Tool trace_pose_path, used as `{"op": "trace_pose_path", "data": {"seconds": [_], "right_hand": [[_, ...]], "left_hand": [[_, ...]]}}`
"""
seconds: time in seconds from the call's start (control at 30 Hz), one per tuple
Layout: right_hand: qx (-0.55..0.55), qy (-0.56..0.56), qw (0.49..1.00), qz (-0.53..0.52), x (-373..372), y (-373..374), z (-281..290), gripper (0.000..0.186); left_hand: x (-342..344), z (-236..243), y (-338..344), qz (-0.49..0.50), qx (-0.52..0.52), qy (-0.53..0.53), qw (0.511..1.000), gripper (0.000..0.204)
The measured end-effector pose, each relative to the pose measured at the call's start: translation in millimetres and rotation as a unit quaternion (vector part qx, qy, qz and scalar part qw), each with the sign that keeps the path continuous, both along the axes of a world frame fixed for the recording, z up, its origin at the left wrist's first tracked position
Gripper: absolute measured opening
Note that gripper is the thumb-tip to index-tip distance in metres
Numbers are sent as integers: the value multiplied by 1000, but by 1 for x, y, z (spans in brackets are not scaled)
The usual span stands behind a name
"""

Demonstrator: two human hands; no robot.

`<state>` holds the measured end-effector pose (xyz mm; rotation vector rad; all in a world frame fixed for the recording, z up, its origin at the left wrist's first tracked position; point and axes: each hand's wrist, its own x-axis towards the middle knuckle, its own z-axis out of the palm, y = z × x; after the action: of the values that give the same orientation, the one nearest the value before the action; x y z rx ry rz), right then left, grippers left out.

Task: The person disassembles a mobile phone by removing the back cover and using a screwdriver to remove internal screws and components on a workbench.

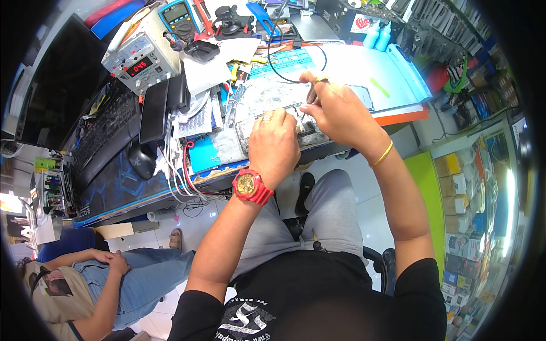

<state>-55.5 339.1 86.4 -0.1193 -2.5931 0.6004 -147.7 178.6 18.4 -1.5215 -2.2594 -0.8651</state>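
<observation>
An opened phone (pixel 307 124) with its dark insides bare lies on the grey work mat (pixel 259 99) near the bench's front edge. My left hand (pixel 274 139) holds it down, fingers bent and pressed onto it; they cover much of its middle. Just above the phone's right end, my right hand (pixel 341 111) is closed in a pinch. A small, thin grey piece (pixel 311 94) shows between its thumb and fingers; its kind is too small to tell. Right of that hand lies a flat dark-edged phone panel (pixel 362 96).
At the left stand a power supply (pixel 142 65), a dark phone (pixel 154 111), a keyboard (pixel 105 133) and a mouse (pixel 141 159). A multimeter (pixel 179 20) and a black cable (pixel 272 57) are farther back. A seated person (pixel 85 284) is at lower left, a glass showcase (pixel 472 216) at right.
</observation>
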Motion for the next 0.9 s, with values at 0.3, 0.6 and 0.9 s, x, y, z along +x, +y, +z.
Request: {"op": "trace_pose_path", "data": {"seconds": [0.3, 0.6, 0.9], "right_hand": [[-8, 27, 999, 15, -5, -2, -4, 28], [25, 24, 999, 34, -7, -4, -4, 35], [-6, 28, 999, 22, -4, 0, -6, 42]], "left_hand": [[2, -1, 0, 8, -7, -8, 1000, 12], [2, 0, 0, 12, -14, -5, 1000, 12], [3, 1, 1, 9, -13, -9, 1000, 12]]}}
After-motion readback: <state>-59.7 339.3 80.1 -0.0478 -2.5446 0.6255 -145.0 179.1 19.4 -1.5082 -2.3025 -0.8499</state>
